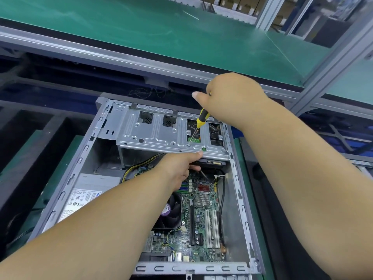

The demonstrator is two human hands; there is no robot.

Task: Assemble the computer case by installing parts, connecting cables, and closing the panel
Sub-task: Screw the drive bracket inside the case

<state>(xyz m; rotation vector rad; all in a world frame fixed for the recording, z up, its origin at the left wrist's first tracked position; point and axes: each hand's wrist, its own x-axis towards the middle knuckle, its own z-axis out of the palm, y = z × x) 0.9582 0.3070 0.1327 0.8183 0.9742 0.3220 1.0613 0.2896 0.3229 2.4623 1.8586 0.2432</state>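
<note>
An open grey computer case (240, 201) lies in front of me with its side panel off. A silver metal drive cage (153, 134) spans its far end. My right hand (232, 98) grips a yellow-and-black screwdriver (201, 118), whose tip rests on a screw (188, 145) near the cage's front edge. My left hand (179, 166) reaches under that edge, thumb on top, fingers beneath against a dark drive (214, 163). Below lie the green motherboard (201, 225), a black CPU fan (171, 213) and the power supply (84, 197).
A green-matted shelf (161, 37) on an aluminium frame (331, 63) runs above and behind the case. Dark trays (26, 138) sit to the left, and a black and green surface (282, 199) to the right. Yellow and black cables (137, 166) run inside the case.
</note>
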